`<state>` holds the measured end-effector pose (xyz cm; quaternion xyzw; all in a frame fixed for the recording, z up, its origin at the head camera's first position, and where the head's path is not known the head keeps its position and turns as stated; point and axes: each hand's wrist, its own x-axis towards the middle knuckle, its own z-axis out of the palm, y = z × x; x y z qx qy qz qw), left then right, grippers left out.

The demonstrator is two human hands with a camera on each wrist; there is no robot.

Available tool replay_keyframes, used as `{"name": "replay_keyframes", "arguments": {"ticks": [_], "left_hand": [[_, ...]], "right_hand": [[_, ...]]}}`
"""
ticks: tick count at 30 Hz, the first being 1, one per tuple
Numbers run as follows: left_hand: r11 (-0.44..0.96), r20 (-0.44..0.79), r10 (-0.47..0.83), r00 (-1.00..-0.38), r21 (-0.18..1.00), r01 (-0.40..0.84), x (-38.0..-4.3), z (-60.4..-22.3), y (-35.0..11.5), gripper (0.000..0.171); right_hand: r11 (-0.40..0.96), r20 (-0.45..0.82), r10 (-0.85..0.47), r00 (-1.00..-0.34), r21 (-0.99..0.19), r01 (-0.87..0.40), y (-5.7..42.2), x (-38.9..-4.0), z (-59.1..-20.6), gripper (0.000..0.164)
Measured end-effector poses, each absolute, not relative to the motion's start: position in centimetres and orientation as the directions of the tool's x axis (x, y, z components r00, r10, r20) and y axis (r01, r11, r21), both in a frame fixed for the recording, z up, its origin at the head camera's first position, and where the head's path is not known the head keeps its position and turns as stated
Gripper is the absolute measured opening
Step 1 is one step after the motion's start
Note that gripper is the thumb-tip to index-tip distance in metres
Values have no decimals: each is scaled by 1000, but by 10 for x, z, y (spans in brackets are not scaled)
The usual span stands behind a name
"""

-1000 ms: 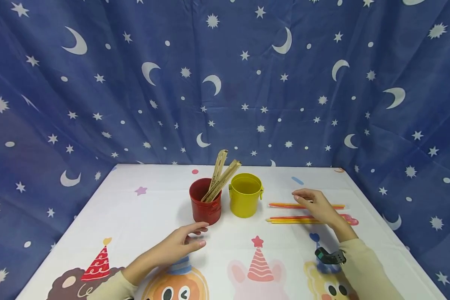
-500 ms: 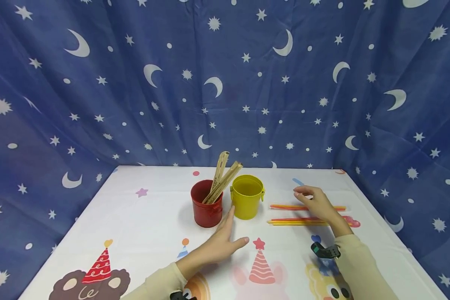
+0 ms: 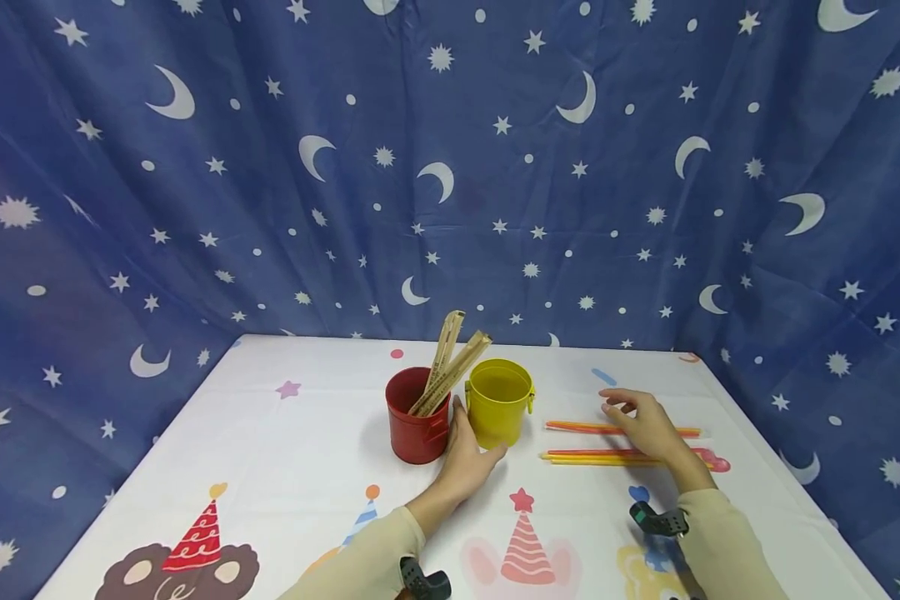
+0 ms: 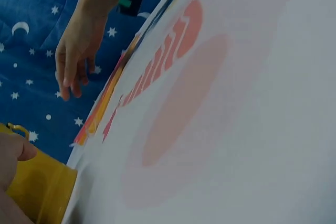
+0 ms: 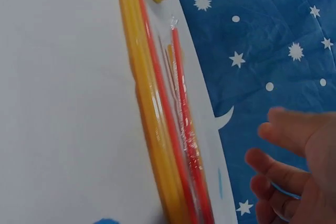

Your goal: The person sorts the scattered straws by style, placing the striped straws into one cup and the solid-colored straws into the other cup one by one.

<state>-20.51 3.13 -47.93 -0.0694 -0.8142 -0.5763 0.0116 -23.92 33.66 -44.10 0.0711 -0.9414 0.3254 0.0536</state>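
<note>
My left hand (image 3: 467, 468) holds the side of a small yellow bucket (image 3: 501, 412), fingers between it and the red bucket, thumb at its front. In the left wrist view the thumb lies against the yellow bucket (image 4: 44, 187). Close by on the left stands the red bucket (image 3: 412, 437), with several tan paper-wrapped sticks (image 3: 450, 379) leaning out of it. My right hand (image 3: 648, 427) hovers, loosely bent and holding nothing, over two groups of long straws in clear wrapping: orange and red ones (image 3: 579, 428) behind, yellow and red ones (image 5: 152, 93) in front.
A white tablecloth (image 3: 307, 450) with printed party animals and hats covers the table. Behind it hangs a blue curtain (image 3: 480, 208) patterned with moons and stars, which also runs along both sides.
My left hand has moved right and forward from in front of the red bucket and taken hold of the yellow bucket. The right hand has stayed over the straws.
</note>
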Motion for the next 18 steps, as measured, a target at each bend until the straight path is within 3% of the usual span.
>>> {"name": "replay_keyframes", "arguments": {"ticks": [10,18], "left_hand": [[256,122,85,-989,957,140,-225,-484,31,107],[188,100,107,-989,975,119,-223,-488,31,97]], "right_hand": [[758,112,-105,-988,-634,-152,346,-243,-455,23],[823,5,-55,-998,-566,-48,347,-238,-466,21]]}}
